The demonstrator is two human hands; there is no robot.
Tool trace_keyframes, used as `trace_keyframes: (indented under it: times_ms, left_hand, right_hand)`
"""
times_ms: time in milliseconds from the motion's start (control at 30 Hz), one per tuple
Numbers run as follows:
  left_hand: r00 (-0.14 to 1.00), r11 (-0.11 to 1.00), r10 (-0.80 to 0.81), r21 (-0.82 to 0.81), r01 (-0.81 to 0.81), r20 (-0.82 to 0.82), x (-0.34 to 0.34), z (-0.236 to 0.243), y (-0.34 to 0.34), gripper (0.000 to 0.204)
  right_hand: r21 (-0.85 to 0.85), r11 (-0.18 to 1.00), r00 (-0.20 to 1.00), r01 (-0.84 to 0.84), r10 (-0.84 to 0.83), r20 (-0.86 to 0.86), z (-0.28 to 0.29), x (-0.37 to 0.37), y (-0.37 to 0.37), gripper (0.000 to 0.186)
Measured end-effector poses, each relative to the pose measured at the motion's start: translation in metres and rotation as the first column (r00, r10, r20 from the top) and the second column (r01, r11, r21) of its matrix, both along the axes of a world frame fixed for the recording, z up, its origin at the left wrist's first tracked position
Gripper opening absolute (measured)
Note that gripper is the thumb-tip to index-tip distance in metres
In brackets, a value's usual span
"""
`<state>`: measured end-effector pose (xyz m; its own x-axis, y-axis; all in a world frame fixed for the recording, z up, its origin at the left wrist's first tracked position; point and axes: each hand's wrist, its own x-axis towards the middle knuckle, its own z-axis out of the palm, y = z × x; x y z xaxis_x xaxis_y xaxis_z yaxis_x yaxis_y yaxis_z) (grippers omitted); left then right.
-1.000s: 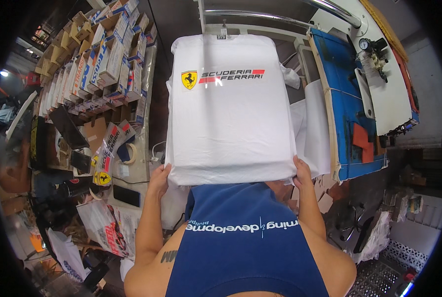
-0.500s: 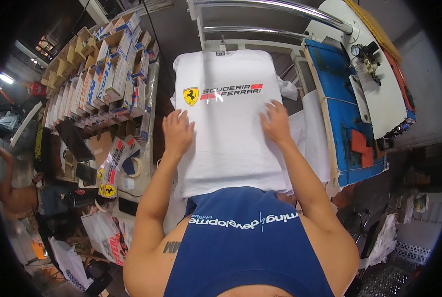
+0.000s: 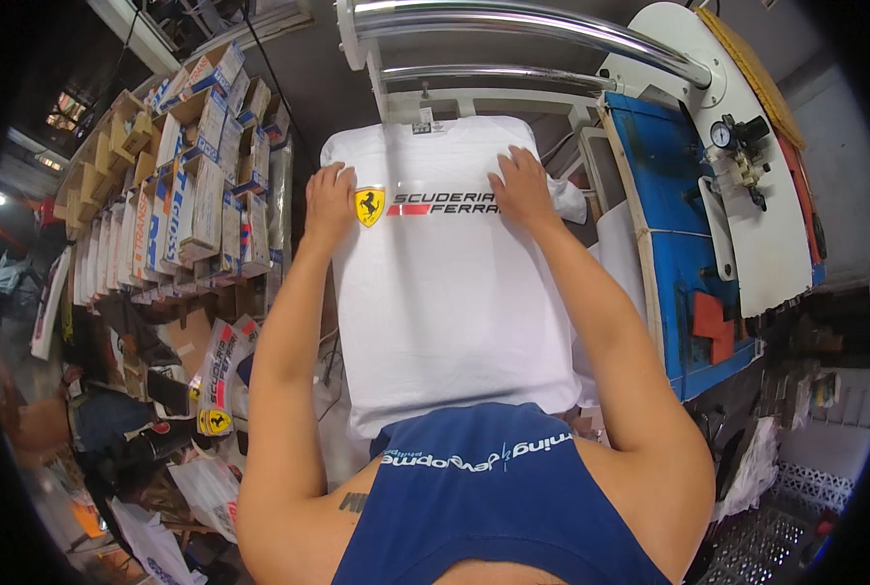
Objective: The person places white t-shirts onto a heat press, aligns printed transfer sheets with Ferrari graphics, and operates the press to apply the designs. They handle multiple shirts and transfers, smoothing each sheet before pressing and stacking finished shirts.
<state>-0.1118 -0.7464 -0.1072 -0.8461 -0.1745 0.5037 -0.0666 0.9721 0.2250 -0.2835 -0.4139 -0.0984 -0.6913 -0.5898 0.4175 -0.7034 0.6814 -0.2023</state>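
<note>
A white T-shirt (image 3: 454,322) is spread flat over the press's platen, its collar at the far end. Across its upper part are a yellow shield decal with a black horse (image 3: 369,206) and a strip of dark lettering with red bars (image 3: 435,203). My left hand (image 3: 331,203) rests on the shirt's upper left, fingers bent but apart, just beside the shield. My right hand (image 3: 524,193) lies at the upper right, fingers apart, covering the end of the lettering. Neither hand appears to grip anything.
Chrome rails (image 3: 522,39) cross beyond the shirt. A blue padded board (image 3: 669,263) and white machine plate with a gauge (image 3: 720,136) stand on the right. Stacked long boxes (image 3: 201,205) fill the left, above more printed decals (image 3: 218,370) and clutter.
Both my hands have moved from the shirt's near edge forward to its upper sides. They no longer grip the hem, and their fingers now rest on top of the fabric.
</note>
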Motion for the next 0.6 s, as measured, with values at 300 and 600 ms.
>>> trace_keyframes:
  times_ms: [300, 600]
  left_hand:
    - [0.878, 0.975, 0.022, 0.186, -0.126, 0.478, -0.081, 0.001, -0.054, 0.032]
    - [0.985, -0.596, -0.171, 0.797, -0.101, -0.003, 0.025, -0.077, -0.046, 0.064]
  right_hand:
    - [0.297, 0.955, 0.97, 0.005, -0.077, 0.231, 0.01, -0.086, -0.033, 0.043]
    - [-0.351, 0.418, 0.083, 0.838, 0.537, 0.839, -0.025, -0.047, 0.086, 0.062]
